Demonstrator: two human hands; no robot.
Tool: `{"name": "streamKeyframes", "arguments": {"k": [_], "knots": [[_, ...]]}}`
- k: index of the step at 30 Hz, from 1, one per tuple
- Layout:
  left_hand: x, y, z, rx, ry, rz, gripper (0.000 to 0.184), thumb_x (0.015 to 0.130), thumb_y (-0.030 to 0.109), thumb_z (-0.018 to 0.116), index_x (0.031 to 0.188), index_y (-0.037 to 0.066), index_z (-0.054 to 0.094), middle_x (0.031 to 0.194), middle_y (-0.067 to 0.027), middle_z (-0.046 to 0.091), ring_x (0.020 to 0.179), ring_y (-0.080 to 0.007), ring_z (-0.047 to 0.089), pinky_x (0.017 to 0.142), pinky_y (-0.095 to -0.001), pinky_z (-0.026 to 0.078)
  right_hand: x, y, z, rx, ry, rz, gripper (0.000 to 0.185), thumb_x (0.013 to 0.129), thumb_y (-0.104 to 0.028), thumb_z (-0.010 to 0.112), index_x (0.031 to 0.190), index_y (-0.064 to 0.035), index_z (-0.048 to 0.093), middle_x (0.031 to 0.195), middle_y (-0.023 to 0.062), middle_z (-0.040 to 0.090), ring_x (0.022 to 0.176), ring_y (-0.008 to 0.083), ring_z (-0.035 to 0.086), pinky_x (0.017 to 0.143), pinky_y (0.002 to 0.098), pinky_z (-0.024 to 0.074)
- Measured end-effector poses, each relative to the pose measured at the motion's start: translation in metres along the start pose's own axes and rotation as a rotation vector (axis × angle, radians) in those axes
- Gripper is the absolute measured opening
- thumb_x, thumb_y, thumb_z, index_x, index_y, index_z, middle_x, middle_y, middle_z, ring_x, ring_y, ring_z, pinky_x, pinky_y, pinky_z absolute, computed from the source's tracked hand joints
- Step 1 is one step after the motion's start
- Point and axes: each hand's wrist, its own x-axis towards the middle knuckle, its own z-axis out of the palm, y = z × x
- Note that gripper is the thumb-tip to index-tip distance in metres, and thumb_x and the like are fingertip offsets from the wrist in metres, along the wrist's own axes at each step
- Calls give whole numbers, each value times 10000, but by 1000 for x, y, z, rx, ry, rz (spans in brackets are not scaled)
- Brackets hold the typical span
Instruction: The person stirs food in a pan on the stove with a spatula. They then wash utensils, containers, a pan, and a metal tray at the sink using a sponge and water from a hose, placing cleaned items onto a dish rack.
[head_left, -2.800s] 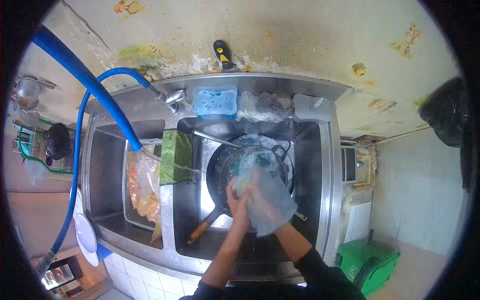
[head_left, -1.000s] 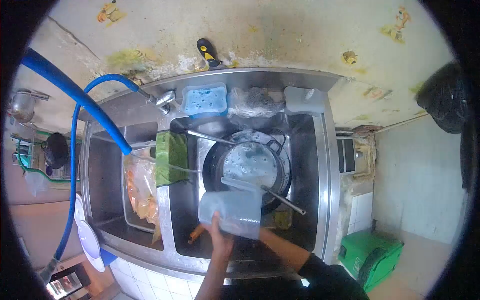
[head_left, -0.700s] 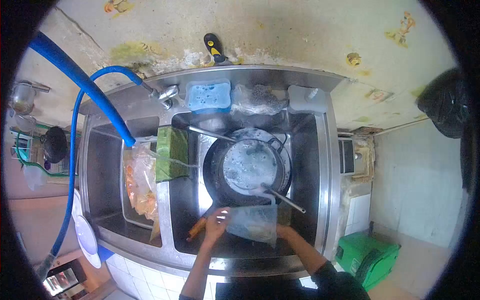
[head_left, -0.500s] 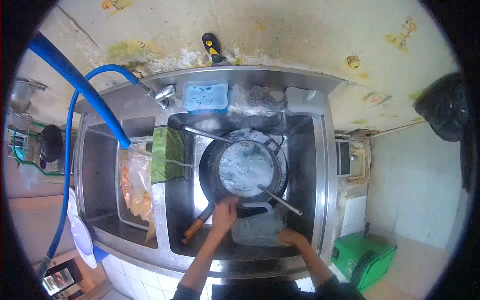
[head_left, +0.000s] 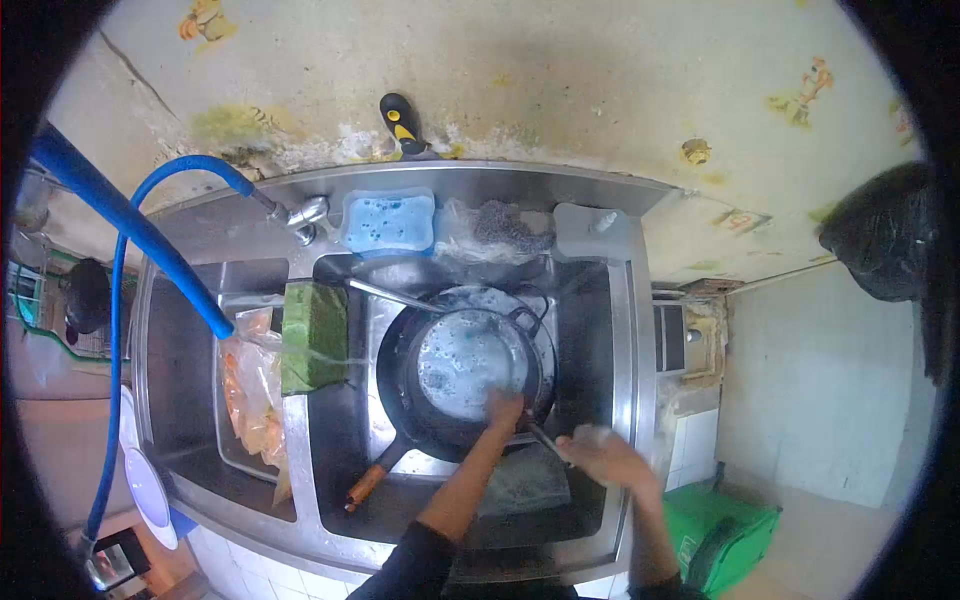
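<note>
A dark pan filled with soapy, foamy water [head_left: 470, 362] stands inside a larger dark wok [head_left: 395, 385] in the right basin. My left hand [head_left: 506, 410] reaches over the pan's near right rim; its fingertips are hidden at the foam. To its right, my right hand [head_left: 608, 456] is closed around the end of a metal utensil handle [head_left: 541, 436] that slants out of the pan; the hand is slightly blurred. Below both hands a translucent plastic container or bag [head_left: 528, 482] lies in the basin's front. The wok's wooden handle [head_left: 366, 486] points toward the front left.
A green scouring block [head_left: 314, 336] straddles the divider. In the left basin sits a tray with a clear bag [head_left: 254, 385] of orange contents. A blue hose [head_left: 150, 240] runs water across. A blue sponge tray [head_left: 389, 221] and steel wool [head_left: 512, 224] line the back ledge.
My right hand has let go of the translucent plastic and moved up to the metal handle. My left hand has moved right to the pan's rim. The camera view has shifted.
</note>
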Motion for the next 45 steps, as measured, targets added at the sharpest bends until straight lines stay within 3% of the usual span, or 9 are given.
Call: {"name": "streamKeyframes", "arguments": {"k": [8,20,22,24,26,29,33,39,45], "knots": [[-6,3,-136,-1312,-1251,-768,148,867,253,448,946,129,451,524,34,330,386,-81,316,332,-208,266,51,-20,-35,172,194,-340,461,696,-296,668,1040,-45,493,925,182,545,881,265,550,777,316,425],[-92,28,-202,-589,-808,-114,365,891,337,424,1208,177,340,499,31,340,353,-58,303,310,-207,237,149,-92,78,-148,523,-1177,327,762,-244,544,1081,-171,552,1157,154,477,1069,285,460,858,427,385],[-103,36,-208,-546,-830,-88,417,886,348,429,1239,155,319,474,31,340,339,-63,304,305,-215,233,164,-115,49,-18,220,-272,325,744,-317,560,1040,-184,581,1192,161,463,1108,260,447,857,438,385],[-106,28,-207,-612,-775,-72,440,883,355,433,1235,117,317,449,29,334,324,-68,310,292,-221,230,137,-118,54,166,137,-281,307,719,-369,575,980,-211,610,1201,114,475,1111,253,453,887,468,371],[-107,38,-217,-659,-773,-50,370,889,334,429,1172,104,364,449,32,337,327,-64,318,293,-216,233,109,-101,84,-292,571,-1195,276,714,-368,581,946,-223,617,1178,43,502,1057,255,495,912,497,353],[-107,39,-218,-560,-746,-46,276,897,305,421,1080,99,405,458,35,343,336,-59,321,300,-210,237,94,-102,70,-303,505,-1348,242,725,-332,582,950,-251,614,1168,-5,511,1020,239,522,925,521,336],[-120,43,-211,-556,-736,6,188,900,283,419,930,98,404,466,33,342,336,-59,318,297,-215,240,140,-100,45,178,185,-442,289,729,-232,585,1010,-168,598,1164,82,510,1026,239,517,897,460,374],[-105,58,-218,-804,-629,-88,175,886,275,452,896,115,380,480,21,346,332,-77,316,293,-220,234,74,-102,79,10,931,-1058,324,788,-270,545,1045,-75,576,1026,152,581,974,285,541,854,317,401],[-111,32,-209,-788,-869,-104,129,893,225,446,855,116,388,498,22,349,366,-68,333,308,-211,223,151,-70,35,824,447,-679,334,798,-312,555,910,-4,618,918,135,621,896,226,584,777,282,414]]}}
